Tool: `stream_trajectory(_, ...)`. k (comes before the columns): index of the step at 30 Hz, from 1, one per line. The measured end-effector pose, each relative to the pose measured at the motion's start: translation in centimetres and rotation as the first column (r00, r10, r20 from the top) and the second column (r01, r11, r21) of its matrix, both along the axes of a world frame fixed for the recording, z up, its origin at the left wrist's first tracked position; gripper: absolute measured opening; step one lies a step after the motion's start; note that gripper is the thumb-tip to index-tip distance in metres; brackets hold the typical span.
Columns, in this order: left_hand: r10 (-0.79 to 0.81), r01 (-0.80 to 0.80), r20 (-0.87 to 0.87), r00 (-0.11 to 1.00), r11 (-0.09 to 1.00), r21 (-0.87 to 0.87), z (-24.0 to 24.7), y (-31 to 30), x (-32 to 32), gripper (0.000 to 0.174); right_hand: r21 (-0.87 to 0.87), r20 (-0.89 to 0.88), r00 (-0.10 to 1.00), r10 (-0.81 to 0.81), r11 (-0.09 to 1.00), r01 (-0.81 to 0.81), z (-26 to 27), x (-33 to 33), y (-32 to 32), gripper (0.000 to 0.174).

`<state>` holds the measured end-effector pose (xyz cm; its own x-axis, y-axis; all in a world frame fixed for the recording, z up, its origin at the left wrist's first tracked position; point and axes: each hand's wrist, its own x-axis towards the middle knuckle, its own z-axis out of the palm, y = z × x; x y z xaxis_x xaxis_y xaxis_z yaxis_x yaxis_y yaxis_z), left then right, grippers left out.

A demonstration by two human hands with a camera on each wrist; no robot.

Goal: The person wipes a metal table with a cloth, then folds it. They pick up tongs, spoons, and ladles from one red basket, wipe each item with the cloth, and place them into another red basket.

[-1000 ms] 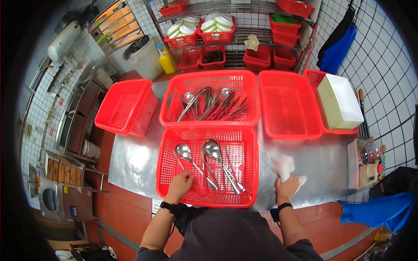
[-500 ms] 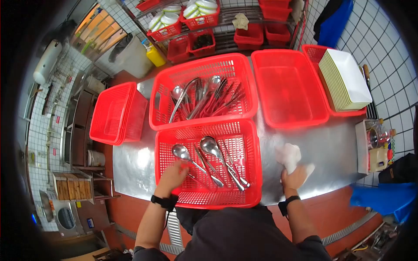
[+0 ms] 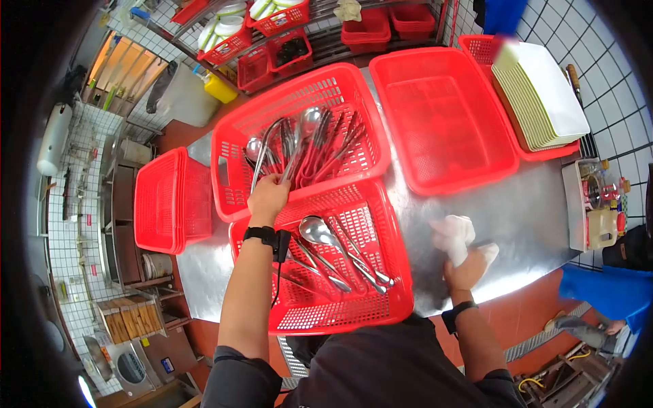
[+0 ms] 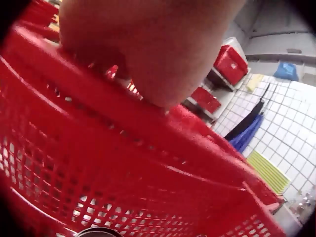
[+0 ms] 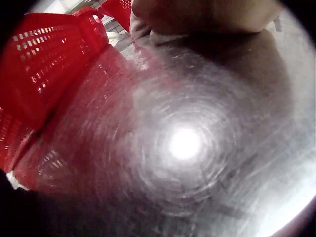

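Observation:
My left hand (image 3: 269,198) reaches over the near rim of the back red basket (image 3: 228,129), its fingertips at the lower end of a metal utensil's handle; whether they pinch it is unclear. In the left wrist view the hand (image 4: 153,54) covers part of a red rim (image 4: 192,143), its fingers hidden. Metal cutlery (image 3: 313,146) lies piled in that basket. The front basket (image 3: 398,272) holds a large spoon (image 3: 317,231) and several other utensils. My right hand (image 3: 466,273) grips a white cloth (image 3: 454,234) on the metal table (image 3: 517,217).
Stacked red baskets (image 3: 160,204) stand at the left, an empty red tub (image 3: 442,122) at the back right. Beside the tub, a basket holds stacked white trays (image 3: 551,95). A white bin with bottles (image 3: 578,211) sits at the table's right edge. Shelves with red containers (image 3: 367,30) stand behind.
My left hand has moved from the front basket up to the back basket's near rim. The right hand still holds the cloth. The head view has turned and shifted.

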<state>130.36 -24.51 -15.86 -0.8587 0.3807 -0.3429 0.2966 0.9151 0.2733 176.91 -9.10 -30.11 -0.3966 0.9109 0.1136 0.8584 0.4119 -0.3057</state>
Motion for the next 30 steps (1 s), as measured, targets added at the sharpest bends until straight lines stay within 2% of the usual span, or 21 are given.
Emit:
stream_trajectory(3,0.042,-0.041,0.009,0.999,0.998,-0.051,0.5,-0.1,0.2,0.039,0.018,-0.038,0.999,0.017,1.0,-0.016,0.8,0.0,-0.4,0.042)
stream_trajectory(6,0.006,-0.007,-0.01,1.0,0.999,-0.036,-0.2,-0.1,-0.2,0.04,0.053,-0.052,0.998,0.024,0.998,-0.021,0.9,-0.3,-0.1,0.043)
stream_trajectory(8,-0.004,0.0,-0.139,0.99,1.0,-0.029,0.3,0.2,0.8,0.031,0.066,-0.061,0.998,0.027,0.998,-0.023,0.8,-0.2,-0.1,0.042)
stream_trajectory(9,0.0,-0.003,-0.143,0.99,1.0,-0.02,-0.9,-0.2,0.7,0.031,0.075,-0.064,0.997,0.03,0.997,-0.025,0.9,-0.1,-0.1,0.042)
stream_trajectory(10,-0.107,0.162,-0.427,0.898,0.982,0.095,-3.3,-1.3,0.2,0.025,0.057,-0.06,0.998,0.025,0.998,-0.022,0.9,-0.1,-0.1,0.042)
stream_trajectory(11,-0.153,0.342,-0.686,0.712,0.928,0.149,-4.3,-2.2,0.1,0.019,0.042,-0.058,0.998,0.024,0.999,-0.022,1.0,-0.2,0.0,0.041)
stream_trajectory(12,-0.133,0.333,-0.697,0.705,0.929,0.159,-3.4,-2.4,0.7,0.019,0.058,-0.07,0.997,0.037,0.998,-0.033,0.9,-0.4,0.0,0.041)
stream_trajectory(14,-0.116,0.241,-0.586,0.802,0.96,0.141,-0.5,-2.6,3.4,0.013,0.056,-0.029,0.999,0.016,0.998,-0.015,0.7,-0.3,0.1,0.042)
stream_trajectory(15,-0.031,0.174,-0.506,0.862,0.956,0.236,1.1,-3.1,4.8,0.017,0.094,-0.037,0.999,0.027,0.995,-0.024,1.5,-0.5,0.1,0.042)
stream_trajectory(18,0.168,0.1,-0.448,0.878,0.851,0.516,2.8,-7.8,6.9,0.025,0.066,-0.067,0.998,0.016,0.998,-0.011,0.6,-0.1,0.1,0.042)
stream_trajectory(20,0.24,0.037,-0.261,0.935,0.667,0.744,3.0,-13.1,8.3,0.026,0.046,-0.076,0.997,0.014,0.999,-0.011,2.3,-0.5,-0.1,0.041)
stream_trajectory(21,0.278,-0.068,-0.103,0.955,0.543,0.837,4.5,-15.1,11.0,0.027,0.014,-0.077,0.997,0.006,1.0,-0.005,3.1,-0.8,-0.2,0.04)
stream_trajectory(22,0.29,-0.179,0.059,0.955,0.407,0.896,6.7,-16.8,14.2,0.028,0.016,-0.08,0.996,0.026,1.0,-0.025,3.3,-1.1,-0.3,0.04)
stream_trajectory(24,0.31,-0.307,0.25,0.917,0.151,0.94,8.6,-19.4,19.3,0.034,-0.005,-0.098,0.995,-0.001,1.0,0.0,3.6,-1.2,-0.6,0.038)
stream_trajectory(25,0.199,-0.357,0.328,0.924,0.132,0.925,9.5,-20.7,21.6,0.04,0.1,-0.096,0.995,0.025,0.995,-0.015,2.9,-1.1,-0.8,0.037)
stream_trajectory(26,0.083,-0.407,0.4,0.913,0.111,0.907,10.2,-21.8,23.4,0.048,0.109,-0.094,0.995,0.041,0.994,-0.03,3.3,-1.2,-1.1,0.037)
stream_trajectory(27,-0.165,-0.294,0.331,0.929,0.213,0.932,11.0,-23.0,24.6,0.061,0.118,-0.112,0.993,0.038,0.993,-0.025,3.9,-1.4,-1.3,0.035)
stream_trajectory(28,-0.158,-0.375,0.408,0.899,0.201,0.905,11.1,-23.9,25.7,0.065,0.131,-0.132,0.99,0.047,0.991,-0.03,4.6,-1.7,-1.2,0.035)
stream_trajectory(29,-0.202,-0.384,0.422,0.884,0.199,0.901,10.2,-25.1,26.6,0.056,0.152,-0.134,0.987,0.09,0.986,-0.069,5.2,-1.9,-1.0,0.035)
stream_trajectory(30,-0.148,-0.344,0.386,0.911,0.247,0.906,10.2,-24.8,27.3,0.037,0.018,-0.151,0.988,0.003,1.0,-0.001,5.5,-2.1,-1.1,0.036)
